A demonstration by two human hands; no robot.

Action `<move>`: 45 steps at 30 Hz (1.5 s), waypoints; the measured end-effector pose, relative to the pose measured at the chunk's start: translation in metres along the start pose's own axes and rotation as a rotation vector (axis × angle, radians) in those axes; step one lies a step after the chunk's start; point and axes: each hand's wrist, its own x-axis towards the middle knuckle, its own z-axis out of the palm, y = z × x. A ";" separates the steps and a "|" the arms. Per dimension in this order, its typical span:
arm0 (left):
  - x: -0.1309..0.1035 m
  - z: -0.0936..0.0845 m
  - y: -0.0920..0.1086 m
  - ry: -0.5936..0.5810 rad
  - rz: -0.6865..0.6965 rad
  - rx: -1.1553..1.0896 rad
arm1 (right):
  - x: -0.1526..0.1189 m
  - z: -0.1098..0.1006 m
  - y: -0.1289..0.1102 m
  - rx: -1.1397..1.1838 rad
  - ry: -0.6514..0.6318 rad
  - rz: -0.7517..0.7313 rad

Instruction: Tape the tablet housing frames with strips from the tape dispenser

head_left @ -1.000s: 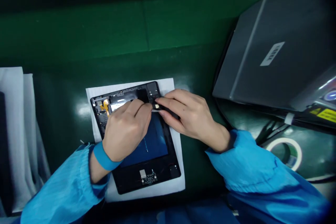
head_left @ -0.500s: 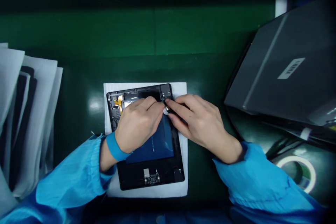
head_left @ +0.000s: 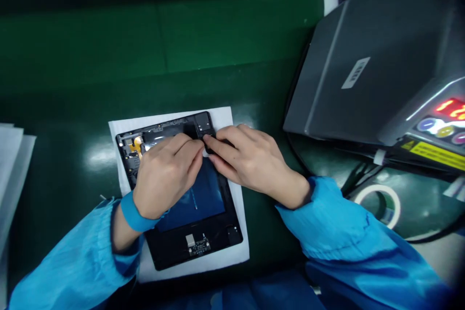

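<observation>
An opened black tablet (head_left: 170,249) lies slightly tilted, its blue battery (head_left: 209,196) and small circuit board (head_left: 199,246) exposed. Under it is a white sheet (head_left: 238,203). My left hand (head_left: 167,174), with a blue wristband (head_left: 135,214), reaches over the tablet; its thumb and fingers are pinched near the far right corner. My right hand (head_left: 251,161) comes from the right, fingers closed together at the same spot on the frame. Between the fingertips shows a small white piece (head_left: 205,153). Which hand grips it I cannot tell, and the fingertips partly hide the spot.
A grey machine (head_left: 345,92) with a red lit display (head_left: 452,108) stands to the right. Below it, a roll of tape (head_left: 395,203) lies near cables. White sheets (head_left: 14,164) stand at the left edge. The bench top is green (head_left: 109,58).
The camera view has turned right, so the tablet and hands appear farther left and the machine's display has come into view. Both hands stay pinched at the same corner.
</observation>
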 end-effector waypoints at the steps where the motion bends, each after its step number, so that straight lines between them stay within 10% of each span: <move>1: 0.000 0.000 0.000 -0.006 -0.004 -0.010 | -0.001 0.000 0.000 0.005 0.004 0.001; 45: 0.000 0.001 0.000 -0.015 -0.128 -0.100 | 0.002 -0.006 -0.008 -0.105 -0.019 -0.037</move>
